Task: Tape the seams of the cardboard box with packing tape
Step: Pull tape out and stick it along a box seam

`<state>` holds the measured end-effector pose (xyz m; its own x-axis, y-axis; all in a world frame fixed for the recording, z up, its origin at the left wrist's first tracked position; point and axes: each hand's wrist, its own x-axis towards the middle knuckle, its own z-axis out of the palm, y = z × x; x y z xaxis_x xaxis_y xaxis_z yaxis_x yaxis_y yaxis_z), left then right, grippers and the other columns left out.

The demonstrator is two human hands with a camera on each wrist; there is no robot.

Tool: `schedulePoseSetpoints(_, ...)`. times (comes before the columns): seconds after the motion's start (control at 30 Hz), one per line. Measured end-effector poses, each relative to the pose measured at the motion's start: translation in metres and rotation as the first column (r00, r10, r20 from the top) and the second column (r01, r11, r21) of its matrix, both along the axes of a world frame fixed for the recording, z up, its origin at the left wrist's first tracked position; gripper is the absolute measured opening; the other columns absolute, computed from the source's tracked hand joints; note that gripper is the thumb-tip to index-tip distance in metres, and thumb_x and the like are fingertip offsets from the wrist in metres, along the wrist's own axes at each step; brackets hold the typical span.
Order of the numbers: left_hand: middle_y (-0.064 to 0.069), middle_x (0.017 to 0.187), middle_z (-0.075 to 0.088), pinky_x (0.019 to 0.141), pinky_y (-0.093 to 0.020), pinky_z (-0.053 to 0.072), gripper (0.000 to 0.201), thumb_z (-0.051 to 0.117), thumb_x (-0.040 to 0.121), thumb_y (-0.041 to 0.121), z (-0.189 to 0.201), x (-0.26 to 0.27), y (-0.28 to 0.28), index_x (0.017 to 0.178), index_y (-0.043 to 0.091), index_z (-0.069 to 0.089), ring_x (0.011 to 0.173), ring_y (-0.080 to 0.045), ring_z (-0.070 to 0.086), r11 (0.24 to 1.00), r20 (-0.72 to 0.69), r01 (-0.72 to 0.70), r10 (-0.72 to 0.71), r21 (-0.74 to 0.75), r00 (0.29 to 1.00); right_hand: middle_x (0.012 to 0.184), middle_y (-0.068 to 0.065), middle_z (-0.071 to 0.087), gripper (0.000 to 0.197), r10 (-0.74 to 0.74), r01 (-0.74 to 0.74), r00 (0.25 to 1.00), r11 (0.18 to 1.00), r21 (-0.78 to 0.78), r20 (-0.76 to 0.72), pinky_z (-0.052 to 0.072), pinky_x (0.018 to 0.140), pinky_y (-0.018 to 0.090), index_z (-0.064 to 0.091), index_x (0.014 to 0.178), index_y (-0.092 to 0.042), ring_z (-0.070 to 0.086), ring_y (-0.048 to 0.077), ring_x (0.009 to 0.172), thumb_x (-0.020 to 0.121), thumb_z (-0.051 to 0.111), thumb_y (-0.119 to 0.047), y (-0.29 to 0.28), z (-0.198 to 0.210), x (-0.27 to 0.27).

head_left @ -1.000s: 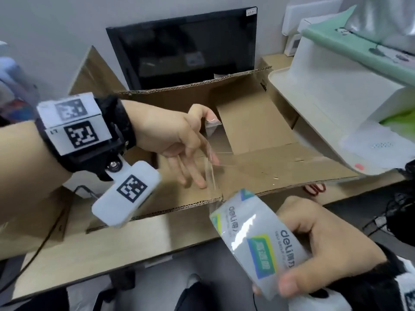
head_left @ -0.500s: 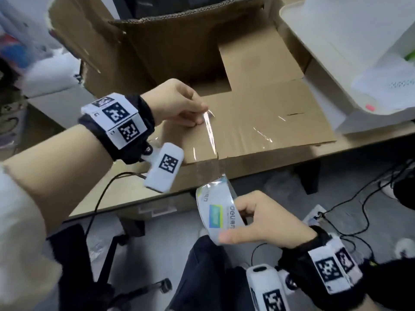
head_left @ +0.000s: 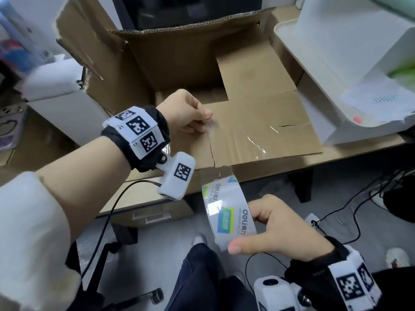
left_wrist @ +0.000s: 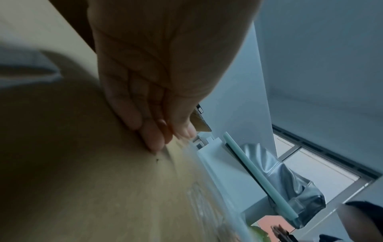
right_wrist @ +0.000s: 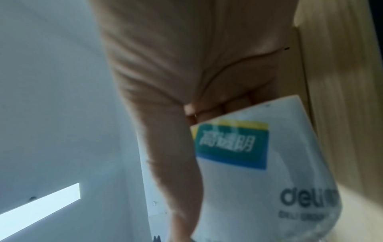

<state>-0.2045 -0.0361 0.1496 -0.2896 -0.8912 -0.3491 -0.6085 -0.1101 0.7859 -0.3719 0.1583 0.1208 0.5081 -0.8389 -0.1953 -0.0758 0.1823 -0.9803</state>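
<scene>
Nearest the body, the right hand is curled round the roll of packing tape, thumb on one rim and fingers on the other, holding it below the edge of the surface. From the roll a clear strip of tape runs up over the near edge of the cardboard box, which lies on its side with the flaps open toward the far end. The strip follows the seam between the two near panels. Farther on, the left hand has its fingertips bunched and pressing the tape's free end flat against the cardboard. To do this well, I judge the roll should stay pulled taut and square to the seam (a slack strip wrinkles, as the shiny creases to the right suggest), while the left hand smooths along the seam toward the roll, so the tape sits centred over the gap before it is cut.
</scene>
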Motion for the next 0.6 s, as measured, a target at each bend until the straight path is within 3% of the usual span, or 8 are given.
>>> schedulePoseSetpoints(0.13, 0.002, 0.064, 0.065, 0.069, -0.021, 0.051, 0.019, 0.064, 0.085, 0.027, 0.001, -0.004, -0.003, 0.072, 0.014, 0.065, 0.064, -0.005, 0.06, 0.997, 0.094, 0.007, 0.001, -0.08, 0.996, 0.084, 0.006, 0.075, 0.015, -0.027, 0.028, 0.999, 0.999, 0.029, -0.034, 0.053, 0.074, 0.022, 0.073, 0.082, -0.003, 0.066, 0.01, 0.076, 0.068, 0.078, -0.004, -0.001, -0.009, 0.001)
schedulePoseSetpoints(0.27, 0.001, 0.067, 0.062, 0.065, -0.018, 0.048, 0.018, 0.063, 0.085, 0.028, 0.006, -0.002, -0.006, 0.08, 0.011, 0.067, 0.064, -0.005, 0.057, 0.994, 0.157, 0.017, 0.0, -0.107, 0.988, 0.089, 0.012, 0.073, 0.018, -0.042, 0.043, 0.999, 0.998, 0.053, -0.028, 0.053, 0.076, 0.027, 0.072, 0.085, 0.002, 0.066, 0.013, 0.078, 0.069, 0.078, -0.003, -0.003, -0.01, 0.003)
schedulePoseSetpoints(0.4, 0.001, 0.068, 0.061, 0.062, -0.018, 0.047, 0.023, 0.062, 0.086, 0.029, 0.004, 0.001, -0.009, 0.09, 0.007, 0.068, 0.063, -0.006, 0.055, 0.988, 0.218, 0.038, -0.005, -0.148, 0.976, 0.088, 0.013, 0.074, 0.018, -0.039, 0.041, 0.999, 0.997, 0.067, -0.033, 0.053, 0.074, 0.026, 0.072, 0.085, 0.003, 0.065, 0.013, 0.077, 0.069, 0.077, -0.001, -0.008, -0.01, 0.007)
schedulePoseSetpoints(0.53, -0.002, 0.077, 0.066, 0.074, -0.034, 0.052, 0.019, 0.071, 0.078, 0.034, -0.005, 0.001, -0.01, 0.08, 0.015, 0.072, 0.064, -0.01, 0.055, 0.959, 0.266, 0.074, 0.001, -0.274, 0.964, 0.089, 0.01, 0.074, 0.019, -0.035, 0.038, 0.999, 0.996, 0.08, -0.03, 0.054, 0.077, 0.029, 0.072, 0.085, 0.0, 0.066, 0.013, 0.078, 0.068, 0.079, -0.004, -0.007, -0.013, 0.008)
schedulePoseSetpoints(0.6, 0.003, 0.081, 0.069, 0.08, -0.037, 0.054, 0.014, 0.074, 0.074, 0.035, -0.007, 0.0, -0.009, 0.075, 0.022, 0.074, 0.075, -0.01, 0.059, 0.943, 0.251, 0.088, -0.006, -0.32, 0.968, 0.089, 0.007, 0.074, 0.018, -0.038, 0.04, 0.999, 0.996, 0.079, -0.026, 0.054, 0.078, 0.03, 0.072, 0.085, -0.003, 0.067, 0.012, 0.079, 0.068, 0.079, -0.004, -0.006, -0.012, 0.007)
